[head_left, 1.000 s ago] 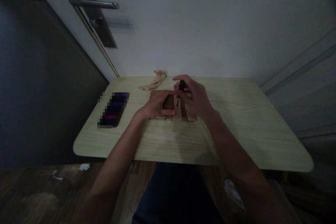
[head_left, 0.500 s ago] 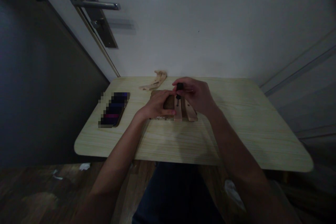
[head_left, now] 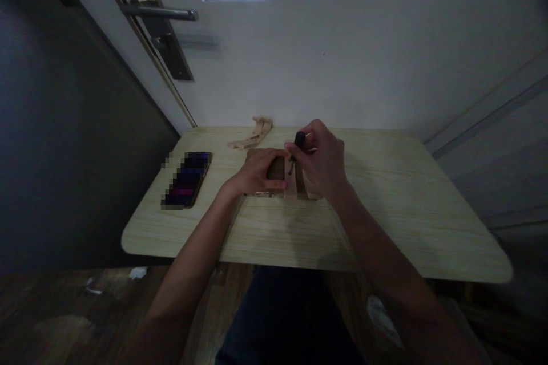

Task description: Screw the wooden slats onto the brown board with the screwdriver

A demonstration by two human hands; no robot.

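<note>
A black-handled screwdriver [head_left: 299, 140] is gripped in my right hand [head_left: 324, 158], its fingers closed around the handle. It tilts, with the thin shaft pointing down to the lower left and its tip at a dark spot on a pale strip [head_left: 290, 189]. That strip lies across a flat brown board [head_left: 275, 168]. My left hand [head_left: 256, 172] rests over the board, thumb and fingertips pressed at the strip and holding it down. Beneath my right hand, a second pale piece [head_left: 311, 189] is partly hidden on the board's right side.
A curved pale piece [head_left: 257, 133] lies behind the board near the wall. To the left is a phone [head_left: 187, 179], partly pixelated. Everything rests on a light wood-grain table [head_left: 406, 205] against a white door with a metal handle [head_left: 160, 13].
The screwdriver has gone from nearly upright to tilted, its handle leaning right. My right hand has shifted slightly and turned with it. My left hand stays in place.
</note>
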